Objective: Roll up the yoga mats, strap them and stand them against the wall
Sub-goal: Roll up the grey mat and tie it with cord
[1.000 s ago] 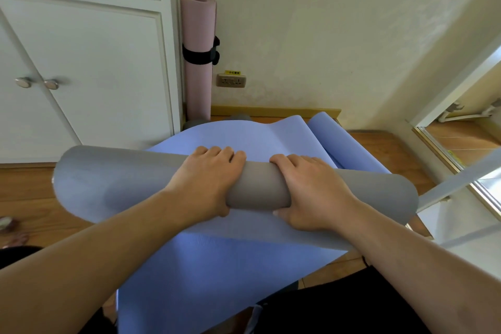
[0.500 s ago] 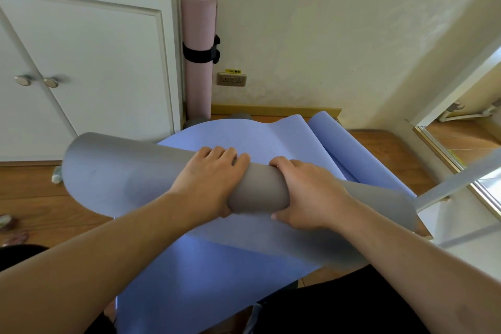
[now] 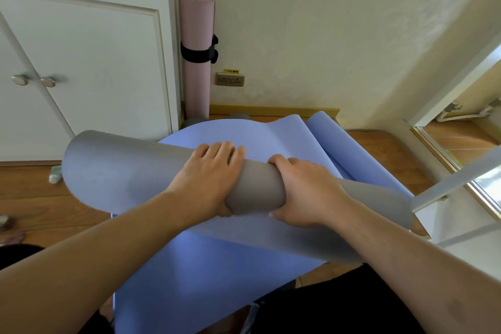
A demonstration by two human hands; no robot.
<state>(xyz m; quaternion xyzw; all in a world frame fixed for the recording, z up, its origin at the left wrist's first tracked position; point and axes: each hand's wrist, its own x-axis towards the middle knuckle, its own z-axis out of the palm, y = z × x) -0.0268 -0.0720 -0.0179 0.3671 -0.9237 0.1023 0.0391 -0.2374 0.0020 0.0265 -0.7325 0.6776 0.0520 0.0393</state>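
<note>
Both hands, left hand [image 3: 208, 182] and right hand [image 3: 303, 192], curl fingers round the grey-backed mat [image 3: 254, 187] (fingertips hidden behind).

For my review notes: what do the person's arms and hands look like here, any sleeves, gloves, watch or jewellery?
Both forearms are bare from the frame edge to the wrist, with no sleeves in view. The left hand and the right hand wear no gloves, and no rings, watch or wristband show on the sides facing the camera. Fingernails look short and unpainted. A faint darker patch marks the right forearm near the lower right corner.
</note>
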